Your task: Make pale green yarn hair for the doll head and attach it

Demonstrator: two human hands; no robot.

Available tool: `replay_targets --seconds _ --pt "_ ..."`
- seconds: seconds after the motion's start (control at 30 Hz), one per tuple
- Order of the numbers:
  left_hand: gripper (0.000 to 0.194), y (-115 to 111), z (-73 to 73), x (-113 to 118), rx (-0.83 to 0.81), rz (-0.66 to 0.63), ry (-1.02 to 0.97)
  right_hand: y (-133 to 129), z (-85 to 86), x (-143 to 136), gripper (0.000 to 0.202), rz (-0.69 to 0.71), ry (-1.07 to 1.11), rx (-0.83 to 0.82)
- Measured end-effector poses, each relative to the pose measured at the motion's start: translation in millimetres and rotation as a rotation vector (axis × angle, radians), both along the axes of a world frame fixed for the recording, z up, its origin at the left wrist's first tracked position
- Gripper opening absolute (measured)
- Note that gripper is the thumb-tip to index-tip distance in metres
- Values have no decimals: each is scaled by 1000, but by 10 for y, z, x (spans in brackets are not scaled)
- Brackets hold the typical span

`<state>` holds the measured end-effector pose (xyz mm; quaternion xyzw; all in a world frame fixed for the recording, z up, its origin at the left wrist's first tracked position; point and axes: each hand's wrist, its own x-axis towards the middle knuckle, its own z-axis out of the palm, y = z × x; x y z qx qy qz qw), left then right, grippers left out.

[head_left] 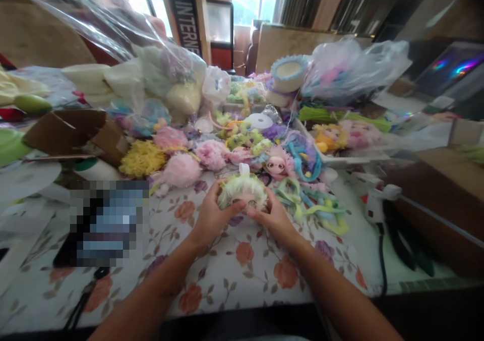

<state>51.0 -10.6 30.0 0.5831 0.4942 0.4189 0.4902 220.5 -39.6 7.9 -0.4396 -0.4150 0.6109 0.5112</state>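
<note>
Between my two hands is a doll head (242, 188) with pale green hair and a white loop on top, held just above the flowered tablecloth (212, 275). My left hand (214, 210) grips its left side, with the thumb across the lower face. From the other side my right hand (275, 214) clasps it the same way, the thumbs nearly meeting. Just behind it lie a pink-haired doll head (276, 165) and a pink fluffy ball (182, 169). Green and blue ribbon strips (321, 210) are spread right of my right hand.
At left are a pixelated phone-like device (109, 225), a thread cone (96, 172), a cardboard box (71, 134) and yellow fluff (141, 158). A glue gun (376, 205) with a black cord stands right, near a white tray (340, 160). Plastic bags (351, 73) are piled behind.
</note>
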Motion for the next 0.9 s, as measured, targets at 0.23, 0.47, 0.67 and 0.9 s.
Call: replay_targets --seconds 0.23,0.47,0.67,0.9 --pt "51 -58 -63 66 -66 65 -69 5 78 -11 54 -44 -95 5" --pt "51 -17 -23 51 -237 35 -375 25 15 36 51 17 -48 100" --pt "54 10 -78 -38 258 210 -14 69 -35 37 61 -13 61 80" --pt "49 -51 -102 -16 378 110 113 43 90 -50 52 -54 12 17"
